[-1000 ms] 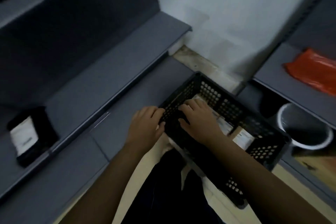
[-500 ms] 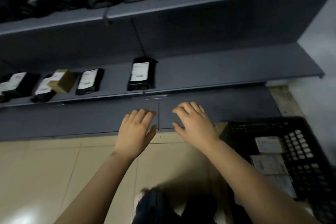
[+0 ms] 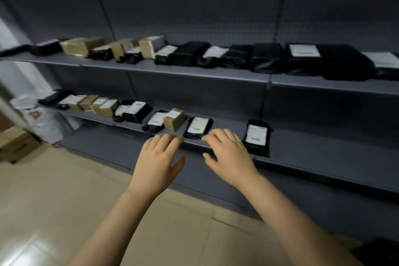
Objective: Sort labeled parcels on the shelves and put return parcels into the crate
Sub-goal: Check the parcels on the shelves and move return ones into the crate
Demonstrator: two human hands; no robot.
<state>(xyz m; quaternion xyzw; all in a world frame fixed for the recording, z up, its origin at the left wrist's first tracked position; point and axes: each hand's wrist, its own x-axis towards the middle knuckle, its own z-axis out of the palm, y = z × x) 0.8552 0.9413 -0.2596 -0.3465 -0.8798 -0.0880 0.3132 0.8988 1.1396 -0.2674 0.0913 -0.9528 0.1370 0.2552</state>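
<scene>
both hands empty, left hand [image 3: 158,161] and right hand [image 3: 230,157] with fingers loose, hovering by the lower shelf [image 3: 323,153]; black labeled parcel [image 3: 257,137] just beyond the right one

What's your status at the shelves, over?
Left hand and right hand open, empty, at lower shelf edge. Black labeled parcel lies just beyond them. Nothing blocking it.

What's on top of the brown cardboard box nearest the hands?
A white paper label tops the brown cardboard box; nothing is stacked there. Its print is blurred, and the box covers whatever lies beneath.
</scene>
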